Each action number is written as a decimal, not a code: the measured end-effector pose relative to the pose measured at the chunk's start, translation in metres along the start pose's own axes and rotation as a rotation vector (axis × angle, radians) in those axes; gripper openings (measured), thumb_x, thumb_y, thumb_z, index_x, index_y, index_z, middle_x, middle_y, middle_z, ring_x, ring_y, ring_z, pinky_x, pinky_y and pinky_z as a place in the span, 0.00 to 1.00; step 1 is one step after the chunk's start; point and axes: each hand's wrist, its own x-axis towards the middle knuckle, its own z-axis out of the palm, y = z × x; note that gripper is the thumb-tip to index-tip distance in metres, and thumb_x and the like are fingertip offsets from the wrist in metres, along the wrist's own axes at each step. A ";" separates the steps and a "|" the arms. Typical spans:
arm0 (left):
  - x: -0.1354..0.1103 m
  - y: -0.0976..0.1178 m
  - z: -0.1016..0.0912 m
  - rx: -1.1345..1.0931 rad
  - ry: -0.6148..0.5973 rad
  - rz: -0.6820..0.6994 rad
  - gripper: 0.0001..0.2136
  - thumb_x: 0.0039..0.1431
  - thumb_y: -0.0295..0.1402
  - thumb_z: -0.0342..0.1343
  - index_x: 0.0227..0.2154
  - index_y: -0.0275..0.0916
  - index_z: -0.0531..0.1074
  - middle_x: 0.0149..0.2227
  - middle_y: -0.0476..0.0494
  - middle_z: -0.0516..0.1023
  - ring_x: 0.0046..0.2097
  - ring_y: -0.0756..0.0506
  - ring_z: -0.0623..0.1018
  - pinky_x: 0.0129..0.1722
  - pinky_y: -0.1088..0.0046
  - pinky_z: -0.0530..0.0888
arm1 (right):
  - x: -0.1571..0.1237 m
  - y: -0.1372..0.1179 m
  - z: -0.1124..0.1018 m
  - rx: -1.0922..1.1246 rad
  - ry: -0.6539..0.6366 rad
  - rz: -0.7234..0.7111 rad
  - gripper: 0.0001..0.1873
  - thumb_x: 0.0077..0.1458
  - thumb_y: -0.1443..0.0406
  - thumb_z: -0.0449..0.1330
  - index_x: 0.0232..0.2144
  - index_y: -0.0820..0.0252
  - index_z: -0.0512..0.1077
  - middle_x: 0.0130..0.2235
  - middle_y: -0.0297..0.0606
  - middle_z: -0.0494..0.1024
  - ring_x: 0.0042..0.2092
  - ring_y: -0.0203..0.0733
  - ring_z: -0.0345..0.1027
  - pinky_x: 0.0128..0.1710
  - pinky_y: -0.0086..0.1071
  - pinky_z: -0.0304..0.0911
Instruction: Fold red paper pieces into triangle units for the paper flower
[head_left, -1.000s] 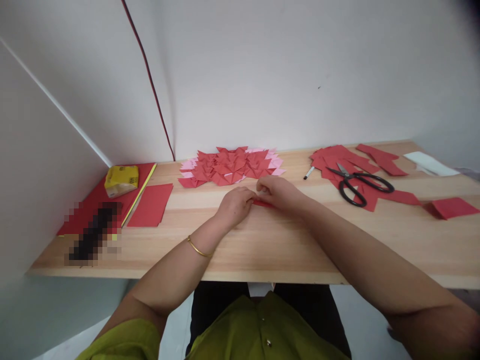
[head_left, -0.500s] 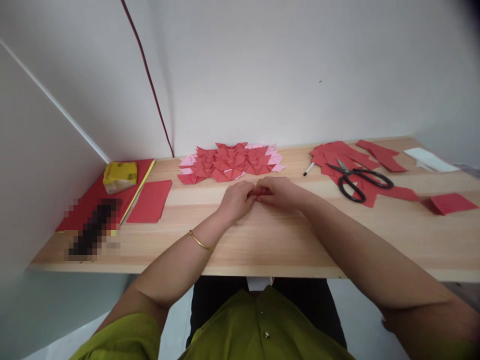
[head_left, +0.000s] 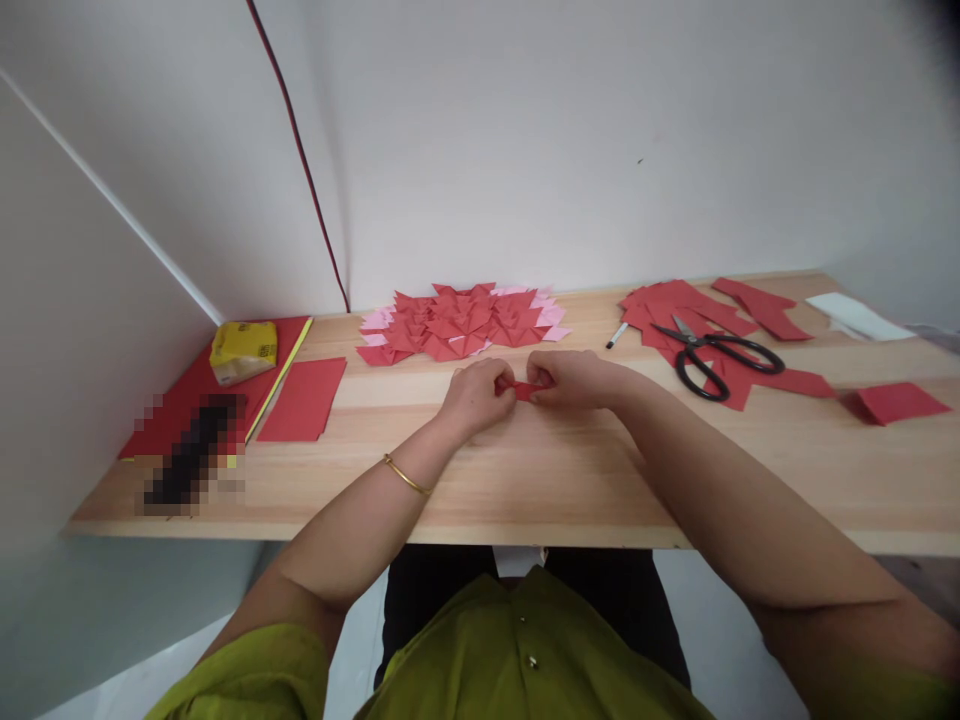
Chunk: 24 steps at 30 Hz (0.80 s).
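Between my two hands is a small piece of red paper (head_left: 524,391), mostly covered by my fingers. My left hand (head_left: 480,392) pinches its left end, and my right hand (head_left: 566,380) pinches its right end, both just above the wooden table (head_left: 465,490). The paper's exact fold cannot be made out. Just beyond my hands lies a wide pile of folded red and pink paper pieces (head_left: 465,325) with pointed tips, against the wall.
On the right, black-handled scissors (head_left: 709,350) rest on red paper scraps (head_left: 667,305) beside a pen (head_left: 616,336). A red square (head_left: 904,402) and a white sheet (head_left: 859,315) lie further right. Leftward are stacked red rectangles (head_left: 304,400) and a yellow packet (head_left: 244,350).
My hands have drawn slightly apart, the right one moving rightward, so the red paper between them now shows. The camera view has shifted a little.
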 end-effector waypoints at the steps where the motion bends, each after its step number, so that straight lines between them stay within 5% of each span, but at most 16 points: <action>1: 0.000 0.001 0.001 0.012 0.005 -0.013 0.04 0.49 0.28 0.54 0.30 0.39 0.70 0.33 0.46 0.75 0.36 0.46 0.72 0.35 0.70 0.67 | 0.000 0.000 -0.001 -0.010 -0.002 0.016 0.10 0.49 0.58 0.57 0.30 0.57 0.64 0.33 0.32 0.75 0.31 0.37 0.64 0.30 0.31 0.47; 12: 0.003 -0.009 -0.002 -0.093 -0.030 0.013 0.11 0.45 0.21 0.49 0.31 0.39 0.71 0.31 0.48 0.74 0.33 0.49 0.71 0.33 0.73 0.67 | 0.000 0.004 0.000 0.004 0.015 -0.005 0.11 0.48 0.58 0.59 0.32 0.57 0.64 0.33 0.33 0.75 0.33 0.38 0.65 0.32 0.31 0.47; 16: 0.004 -0.012 -0.004 -0.158 -0.056 0.003 0.14 0.43 0.20 0.48 0.32 0.37 0.72 0.30 0.48 0.74 0.32 0.50 0.70 0.34 0.74 0.67 | -0.002 0.004 0.002 0.043 0.063 -0.183 0.08 0.48 0.66 0.56 0.34 0.56 0.68 0.33 0.33 0.75 0.34 0.38 0.65 0.33 0.30 0.50; 19: 0.005 -0.013 -0.005 -0.184 -0.065 0.012 0.13 0.43 0.19 0.48 0.31 0.37 0.72 0.30 0.48 0.74 0.32 0.50 0.70 0.34 0.74 0.67 | -0.004 0.001 0.001 0.079 0.036 -0.362 0.15 0.50 0.70 0.52 0.40 0.55 0.72 0.36 0.35 0.76 0.35 0.39 0.66 0.34 0.29 0.54; 24: 0.005 -0.013 -0.008 -0.207 -0.071 0.000 0.13 0.42 0.18 0.47 0.30 0.36 0.72 0.30 0.48 0.74 0.32 0.50 0.70 0.33 0.75 0.67 | -0.003 -0.005 0.001 -0.056 0.016 -0.415 0.16 0.55 0.68 0.52 0.42 0.53 0.75 0.39 0.38 0.76 0.38 0.42 0.69 0.35 0.30 0.56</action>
